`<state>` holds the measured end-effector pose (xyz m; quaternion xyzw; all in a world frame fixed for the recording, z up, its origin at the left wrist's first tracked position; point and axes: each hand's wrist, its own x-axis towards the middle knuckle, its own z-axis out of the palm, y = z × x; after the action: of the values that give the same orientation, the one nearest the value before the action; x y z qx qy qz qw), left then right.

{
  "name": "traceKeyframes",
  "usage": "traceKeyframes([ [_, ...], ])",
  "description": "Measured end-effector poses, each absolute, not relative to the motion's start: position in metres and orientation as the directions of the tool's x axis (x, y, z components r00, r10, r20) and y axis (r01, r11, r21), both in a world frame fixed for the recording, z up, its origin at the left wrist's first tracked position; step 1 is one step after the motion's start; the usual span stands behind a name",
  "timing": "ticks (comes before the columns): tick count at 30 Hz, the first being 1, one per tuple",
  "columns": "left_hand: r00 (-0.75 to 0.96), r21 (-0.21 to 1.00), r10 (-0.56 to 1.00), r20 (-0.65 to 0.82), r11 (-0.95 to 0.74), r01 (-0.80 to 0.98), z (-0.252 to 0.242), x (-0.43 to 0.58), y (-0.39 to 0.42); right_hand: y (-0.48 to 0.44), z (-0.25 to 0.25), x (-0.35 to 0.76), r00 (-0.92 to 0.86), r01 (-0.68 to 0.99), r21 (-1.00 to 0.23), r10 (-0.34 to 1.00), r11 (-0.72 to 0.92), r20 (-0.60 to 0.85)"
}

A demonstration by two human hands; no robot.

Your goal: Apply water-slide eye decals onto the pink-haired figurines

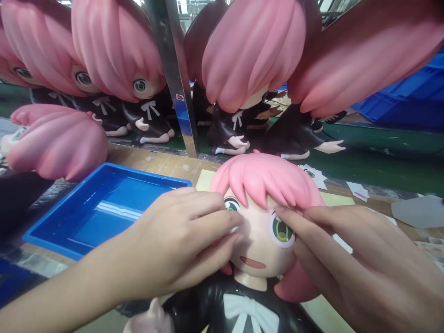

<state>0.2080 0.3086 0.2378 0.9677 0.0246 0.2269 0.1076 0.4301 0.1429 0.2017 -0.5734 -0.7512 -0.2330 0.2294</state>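
Observation:
A doll-like figure (250, 270) with pink hair, green eyes and a black dress with a white bow faces me, tilted back. My left hand (183, 236) is at its face beside the left-hand eye (231, 203), partly covering it. The fingers there are bent and drawn together, and whatever may lie between them is hidden. On the other side, my right hand (360, 249) rests a fingertip on the upper edge of the right-hand eye decal (282, 230). Its fingers are stretched out, with another one along the hair.
An open blue tray (121, 185) stands at left near a pink-haired figure (58, 141) lying tilted. Behind, a row of similar figures (114, 46) flanks a metal post (176, 78). Paper cut-outs (317, 177) lie on the bench at right; blue crates (405, 97) stand behind.

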Motion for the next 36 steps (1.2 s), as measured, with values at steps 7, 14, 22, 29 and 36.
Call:
traceKeyframes([
  [7,0.888,0.082,0.018,0.460,-0.996,-0.022,0.215,0.225,0.309,0.147,0.203,0.428,-0.239,0.968,0.092,0.754,0.233,0.611],
  [14,0.864,0.017,-0.031,0.502,-0.999,-0.046,0.209,0.231,0.307,0.146,0.203,0.429,-0.237,0.969,0.098,0.744,0.227,0.624],
  [22,0.871,-0.007,-0.045,0.490,-0.999,-0.047,0.210,0.231,0.306,0.147,0.199,0.426,-0.207,0.977,0.093,0.772,0.189,0.602],
  [29,0.851,-0.004,-0.054,0.523,-0.998,-0.061,0.206,0.231,0.307,0.145,0.202,0.427,-0.230,0.971,0.102,0.747,0.214,0.623],
  [36,0.851,-0.041,-0.076,0.519,-0.997,-0.064,0.209,0.232,0.308,0.146,0.200,0.427,-0.261,0.964,0.131,0.755,0.230,0.601],
])
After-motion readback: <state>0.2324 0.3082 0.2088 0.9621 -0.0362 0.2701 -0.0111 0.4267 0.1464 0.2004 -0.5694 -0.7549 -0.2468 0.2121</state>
